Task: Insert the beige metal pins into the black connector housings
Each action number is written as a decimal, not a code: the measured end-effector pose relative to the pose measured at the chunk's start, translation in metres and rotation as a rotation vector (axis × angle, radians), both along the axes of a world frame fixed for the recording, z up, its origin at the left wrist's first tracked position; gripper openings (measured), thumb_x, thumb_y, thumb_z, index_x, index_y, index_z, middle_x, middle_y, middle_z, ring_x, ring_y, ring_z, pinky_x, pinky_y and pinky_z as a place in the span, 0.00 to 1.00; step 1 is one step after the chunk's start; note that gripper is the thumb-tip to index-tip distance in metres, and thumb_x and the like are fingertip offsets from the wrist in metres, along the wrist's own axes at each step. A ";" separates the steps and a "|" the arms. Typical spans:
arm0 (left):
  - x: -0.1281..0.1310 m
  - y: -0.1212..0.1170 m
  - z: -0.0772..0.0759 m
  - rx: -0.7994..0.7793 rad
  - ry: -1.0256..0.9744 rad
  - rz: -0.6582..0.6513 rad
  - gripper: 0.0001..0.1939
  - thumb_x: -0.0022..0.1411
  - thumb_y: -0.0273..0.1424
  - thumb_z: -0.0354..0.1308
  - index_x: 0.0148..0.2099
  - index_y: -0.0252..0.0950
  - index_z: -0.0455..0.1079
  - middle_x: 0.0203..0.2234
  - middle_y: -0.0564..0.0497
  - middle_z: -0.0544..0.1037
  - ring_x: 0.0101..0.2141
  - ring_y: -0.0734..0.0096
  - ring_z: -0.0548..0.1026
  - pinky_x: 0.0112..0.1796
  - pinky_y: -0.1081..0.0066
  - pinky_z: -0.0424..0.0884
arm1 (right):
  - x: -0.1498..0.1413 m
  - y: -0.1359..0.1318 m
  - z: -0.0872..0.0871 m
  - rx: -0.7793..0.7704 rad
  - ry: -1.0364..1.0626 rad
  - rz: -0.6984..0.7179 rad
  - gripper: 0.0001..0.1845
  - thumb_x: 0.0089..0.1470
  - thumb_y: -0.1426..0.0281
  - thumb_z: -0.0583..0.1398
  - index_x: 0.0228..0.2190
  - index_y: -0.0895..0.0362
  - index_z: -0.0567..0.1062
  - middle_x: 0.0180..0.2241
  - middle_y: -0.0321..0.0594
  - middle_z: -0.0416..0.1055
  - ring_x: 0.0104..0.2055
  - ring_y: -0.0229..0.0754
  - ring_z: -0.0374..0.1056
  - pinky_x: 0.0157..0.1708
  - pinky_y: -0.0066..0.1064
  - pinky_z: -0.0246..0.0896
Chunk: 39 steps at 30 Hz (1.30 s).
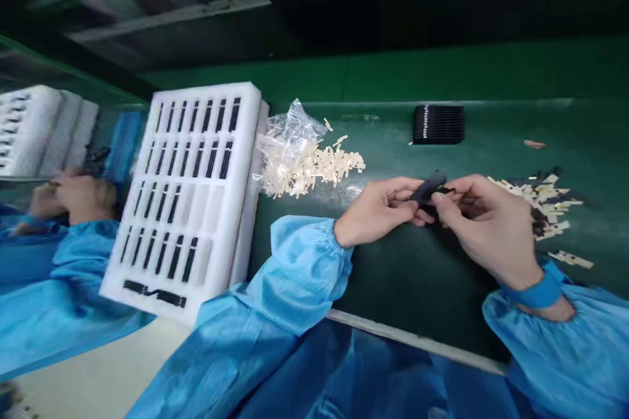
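Between my two hands is a small dark part (429,187), held over the green bench top. My left hand (381,209) pinches its left end with thumb and fingers. At its other end my right hand (484,216) grips it, thumb on the near side. The fingers cover much of the part, so its exact kind cannot be made out. Just right of my right hand lies a pile of cream and black small pieces (548,203). A black ribbed block (439,124) sits beyond my hands. Blue sleeves cover both my forearms, and a blue band circles my right wrist.
A white foam tray (167,209) with rows of slots, many holding black strips, stands at the left. Beside it are a clear plastic bag (295,134) and a heap of cream pieces (327,167). Another person's hands (78,193) work at far left near more foam trays (44,131).
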State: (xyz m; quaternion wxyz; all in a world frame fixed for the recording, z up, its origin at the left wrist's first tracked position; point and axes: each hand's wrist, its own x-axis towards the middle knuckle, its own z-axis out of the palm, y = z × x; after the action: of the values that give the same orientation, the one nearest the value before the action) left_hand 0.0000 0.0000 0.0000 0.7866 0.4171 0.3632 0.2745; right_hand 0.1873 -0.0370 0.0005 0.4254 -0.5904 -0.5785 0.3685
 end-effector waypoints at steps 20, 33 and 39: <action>0.000 -0.002 -0.003 0.060 0.059 -0.003 0.18 0.65 0.24 0.60 0.57 0.30 0.73 0.41 0.43 0.84 0.40 0.67 0.84 0.45 0.69 0.80 | -0.002 -0.004 0.000 0.006 -0.020 -0.035 0.04 0.58 0.69 0.67 0.33 0.53 0.76 0.26 0.32 0.75 0.24 0.35 0.72 0.24 0.24 0.70; 0.001 -0.002 -0.003 0.060 0.060 0.004 0.18 0.64 0.26 0.62 0.56 0.30 0.74 0.40 0.43 0.84 0.40 0.66 0.84 0.44 0.68 0.80 | -0.002 -0.004 0.003 0.008 -0.025 -0.027 0.04 0.58 0.69 0.67 0.32 0.53 0.76 0.25 0.32 0.75 0.23 0.35 0.72 0.23 0.24 0.69; 0.001 -0.002 -0.001 0.038 0.065 0.005 0.18 0.64 0.25 0.61 0.56 0.30 0.73 0.40 0.44 0.84 0.40 0.66 0.84 0.44 0.68 0.80 | -0.002 -0.003 0.004 -0.023 0.025 -0.021 0.04 0.58 0.70 0.66 0.32 0.53 0.76 0.23 0.31 0.74 0.23 0.35 0.72 0.23 0.24 0.69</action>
State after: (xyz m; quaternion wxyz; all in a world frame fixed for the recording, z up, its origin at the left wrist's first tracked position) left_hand 0.0005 -0.0019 -0.0009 0.7658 0.4397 0.3841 0.2696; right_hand 0.1858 -0.0401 0.0050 0.4295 -0.5967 -0.5627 0.3781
